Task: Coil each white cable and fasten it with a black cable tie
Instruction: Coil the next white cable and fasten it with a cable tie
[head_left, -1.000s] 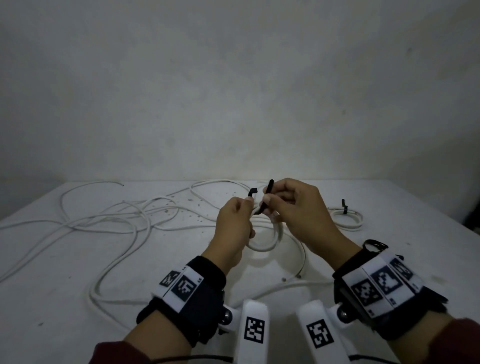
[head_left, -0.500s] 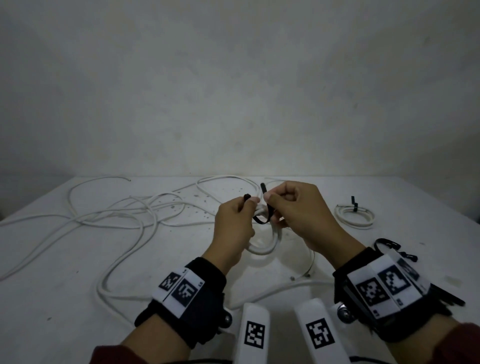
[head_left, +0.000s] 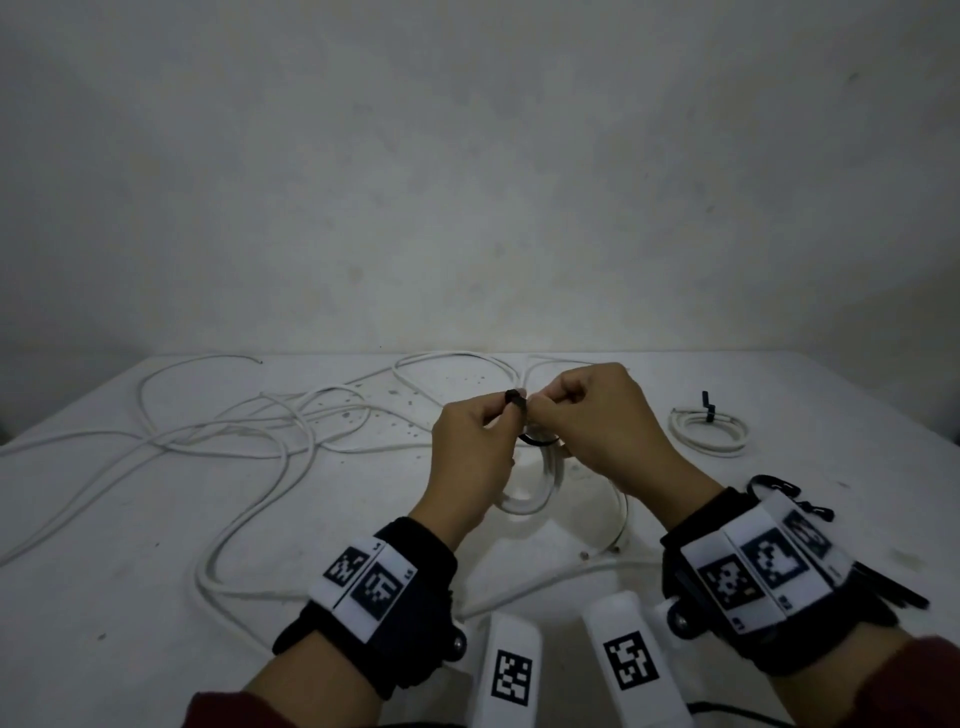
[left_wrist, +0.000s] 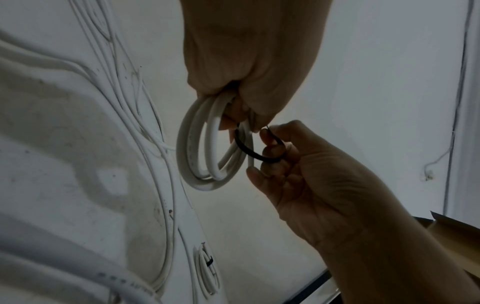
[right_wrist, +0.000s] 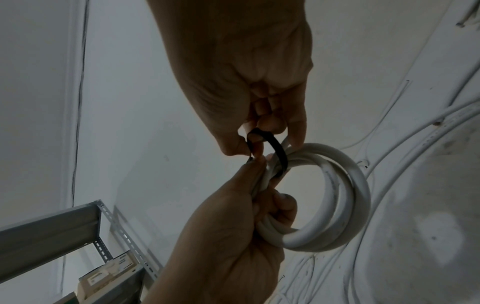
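Observation:
A small white cable coil (head_left: 524, 499) hangs above the white table (head_left: 156, 597), gripped at its top by my left hand (head_left: 506, 410). A black cable tie (head_left: 537, 441) loops round the coil's strands just below my fingers. My right hand (head_left: 540, 410) pinches the tie next to the left thumb, where the tie's two ends meet. In the left wrist view the coil (left_wrist: 192, 164) hangs from my left hand (left_wrist: 249, 72), and the right hand (left_wrist: 270, 144) holds the tie (left_wrist: 249, 152). The right wrist view shows the tie (right_wrist: 279, 156) wrapped over the coil (right_wrist: 358, 185).
A coiled cable fastened with a black tie (head_left: 709, 431) lies at the right of the table. Several loose white cables (head_left: 234, 441) sprawl over the left and middle. Spare black ties (head_left: 779, 491) lie by my right wrist. A metal shelf frame (right_wrist: 52, 226) stands off the table.
The tie's free end, which stood up from my right fingers, is now bent over into a loop round the coil. Both hands have drawn closer together.

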